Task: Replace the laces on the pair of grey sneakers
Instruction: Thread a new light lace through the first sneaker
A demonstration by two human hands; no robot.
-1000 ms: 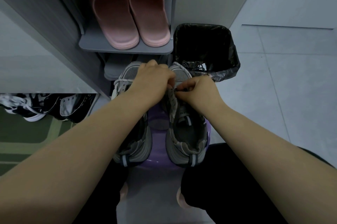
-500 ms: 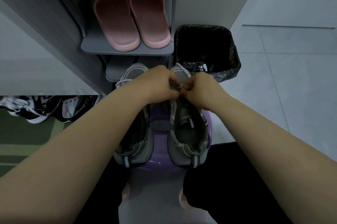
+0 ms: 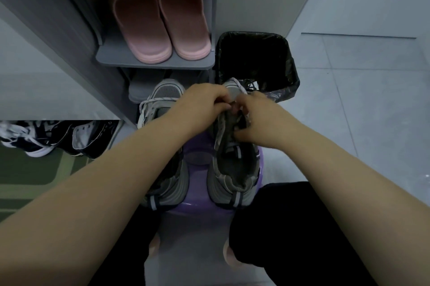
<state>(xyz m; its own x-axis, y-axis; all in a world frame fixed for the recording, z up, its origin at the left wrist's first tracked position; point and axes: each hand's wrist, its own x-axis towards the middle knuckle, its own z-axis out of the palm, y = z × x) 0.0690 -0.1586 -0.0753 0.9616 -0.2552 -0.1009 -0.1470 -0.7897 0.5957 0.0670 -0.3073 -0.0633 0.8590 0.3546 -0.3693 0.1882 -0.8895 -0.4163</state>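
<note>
The right sneaker (image 3: pixel 235 169) stands heel toward the person on a purple stool (image 3: pixel 197 162), close beside the left sneaker (image 3: pixel 167 183), which lies at its 9 o'clock and carries a pale lace (image 3: pixel 158 100) across its front. Both hands work at the eyelet area of the right sneaker: the left hand (image 3: pixel 204 102) has its fingers curled and pinches the upper near the toe, and the right hand (image 3: pixel 258 118) grips the eyelet edge with bent fingers (whether a lace is between the fingertips, I cannot tell). Each heel shows one light stripe. At 12 o'clock from the stool is a grey shoe rack (image 3: pixel 153 62) with pink slippers (image 3: pixel 160 22); at 1 o'clock a bin (image 3: pixel 290 81) with a black bag touches the rack. At 9 o'clock black-and-white sneakers (image 3: pixel 46 136) lie by a green mat (image 3: pixel 28 169). The grey tile floor (image 3: pixel 360 111) is open toward 3 o'clock.
</note>
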